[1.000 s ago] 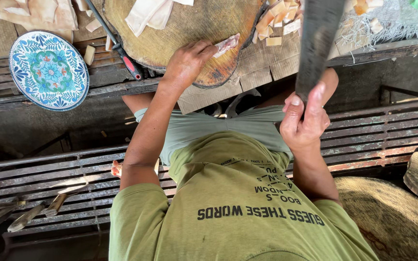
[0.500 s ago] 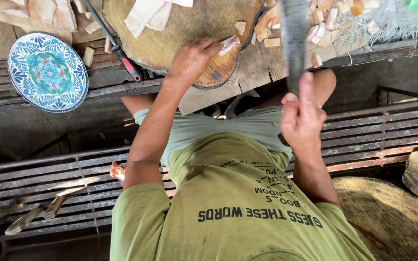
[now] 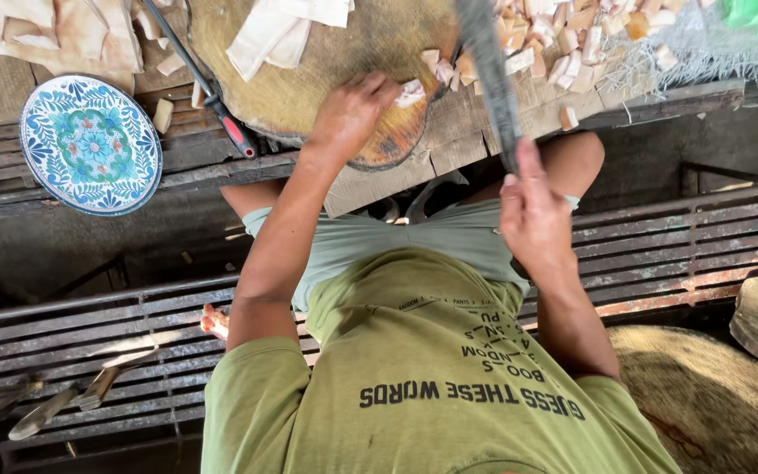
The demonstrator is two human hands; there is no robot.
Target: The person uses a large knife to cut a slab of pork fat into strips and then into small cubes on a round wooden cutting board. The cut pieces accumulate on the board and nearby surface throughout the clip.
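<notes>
Wood dominates the scene: a round chopping block (image 3: 326, 61), cut from a log, sits on a plank bench (image 3: 449, 145), its near edge overhanging the boards. The person's left hand (image 3: 350, 112) rests on the block's near edge, fingers curled shut around a small pale piece of food (image 3: 412, 91) that it pins against the wood. The right hand (image 3: 532, 215) is closed in a full fist around the handle of a long, dark cleaver (image 3: 489, 70), thumb laid along the top; the blade runs away from the body, over the right edge of the block, blurred in the frame. Whether the blade touches the block cannot be told.

Beyond the blade, a heap of small pale and tan cut cubes (image 3: 572, 39) lies scattered along the bench's far right side, one cube lying apart near the front edge. Broad pale strips (image 3: 278, 31) lie on the block's far side. Just left of the block rests a tool with a red and black handle (image 3: 221, 110), lying diagonally. Further left, at the bench's near edge, sits a blue and white patterned plate (image 3: 91, 145). The person wears an olive shirt (image 3: 432, 386) and sits above a slatted metal grate (image 3: 695, 246).
</notes>
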